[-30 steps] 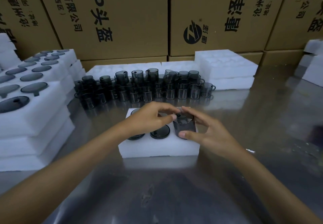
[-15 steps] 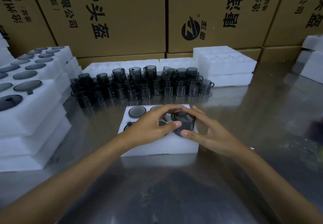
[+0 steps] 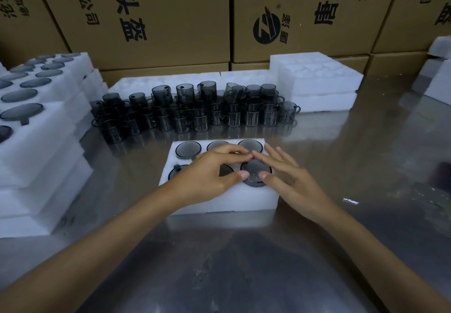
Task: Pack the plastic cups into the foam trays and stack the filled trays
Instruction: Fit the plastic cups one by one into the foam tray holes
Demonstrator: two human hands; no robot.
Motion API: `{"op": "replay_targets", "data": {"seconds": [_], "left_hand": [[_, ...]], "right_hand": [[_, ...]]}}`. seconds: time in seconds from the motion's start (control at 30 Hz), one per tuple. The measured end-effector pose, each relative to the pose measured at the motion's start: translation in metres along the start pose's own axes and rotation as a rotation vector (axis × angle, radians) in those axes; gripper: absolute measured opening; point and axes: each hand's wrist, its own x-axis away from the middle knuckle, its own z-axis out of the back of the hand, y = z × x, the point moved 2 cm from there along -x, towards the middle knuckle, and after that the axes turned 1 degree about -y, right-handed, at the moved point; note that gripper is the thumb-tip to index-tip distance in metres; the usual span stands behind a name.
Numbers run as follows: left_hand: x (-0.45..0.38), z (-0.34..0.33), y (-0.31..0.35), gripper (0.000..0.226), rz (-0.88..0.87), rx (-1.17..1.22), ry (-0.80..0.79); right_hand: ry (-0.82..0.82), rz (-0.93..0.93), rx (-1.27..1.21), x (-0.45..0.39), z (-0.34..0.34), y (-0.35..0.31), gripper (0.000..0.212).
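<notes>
A white foam tray (image 3: 219, 198) lies on the metal table in front of me, with dark plastic cups sunk upside down in its pockets. The front right cup (image 3: 255, 168) sits almost flush in its pocket. My left hand (image 3: 210, 173) covers the tray's middle with its thumb on that cup's left edge. My right hand (image 3: 290, 178) lies flat beside it, thumb on the cup's right edge and fingers stretched over the tray's back right corner. A crowd of several loose smoky cups (image 3: 195, 110) stands behind the tray.
A stack of filled foam trays (image 3: 36, 142) rises at the left. Empty foam trays (image 3: 317, 78) are piled at the back right, and more foam (image 3: 439, 81) sits at the right edge. Cardboard boxes (image 3: 158, 20) wall the back. The steel table (image 3: 244, 264) reflects light.
The cup that both hands held above the front right pocket has gone down into it. My fingers have flattened over the tray, and the view has come closer.
</notes>
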Motion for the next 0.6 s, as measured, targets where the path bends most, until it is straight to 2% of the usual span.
{"op": "replay_targets", "data": {"seconds": [0.27,0.47,0.6], "left_hand": [[-0.008,-0.001,-0.008,0.039,0.064,-0.262,-0.046],[-0.008,0.0,-0.016,0.04,0.12,-0.196,-0.084],[-0.001,-0.001,-0.017,0.045,0.099,-0.266,-0.104]], "right_hand": [[0.038,-0.024,0.08,0.001,-0.005,0.01,0.045],[0.03,-0.01,-0.041,-0.001,-0.007,0.011,0.046],[0.018,-0.037,-0.143,-0.001,-0.009,0.008,0.048]]}}
